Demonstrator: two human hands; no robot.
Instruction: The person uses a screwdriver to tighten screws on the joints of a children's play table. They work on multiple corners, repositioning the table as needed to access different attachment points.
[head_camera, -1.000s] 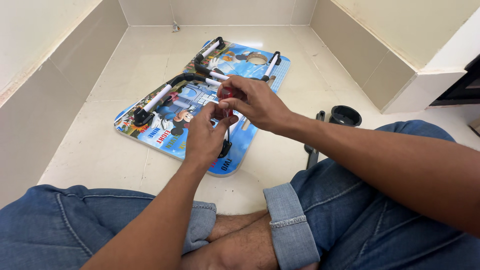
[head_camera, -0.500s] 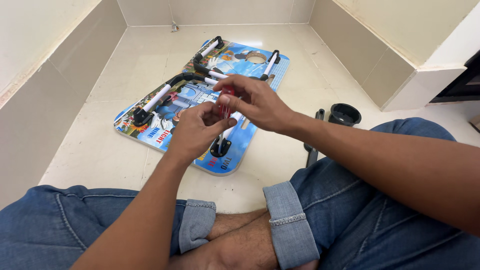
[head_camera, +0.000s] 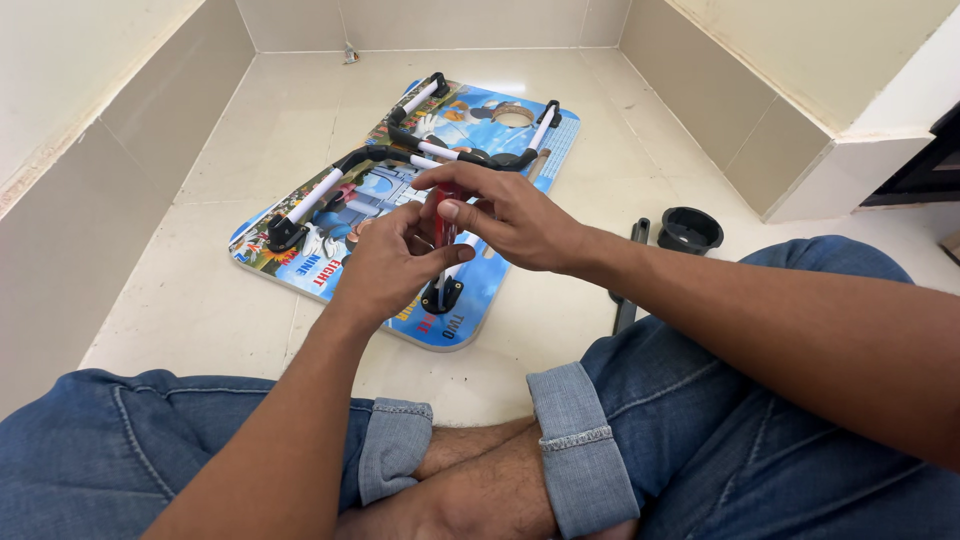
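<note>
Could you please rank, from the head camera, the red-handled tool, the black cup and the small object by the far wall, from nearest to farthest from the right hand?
From the right hand:
1. Red-handled tool, pinched in its fingers, over the board.
2. Black cup, on the floor to its right.
3. Small object, by the far wall.

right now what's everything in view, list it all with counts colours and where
folding lap table: 1, blue with cartoon print, upside down on the floor ahead
table legs: several white tubes with black brackets, folded flat on the table's underside
red-handled tool: 1, red, held upright between both hands over the table's near corner
black cup holder: 1, black, on the floor to the right
black strip: 1, on the floor beside the right knee
floor: cream tiles, grey skirting
jeans: blue, cuffs rolled, legs crossed
left hand: gripping the tool
right hand: pinching the tool's top
</note>
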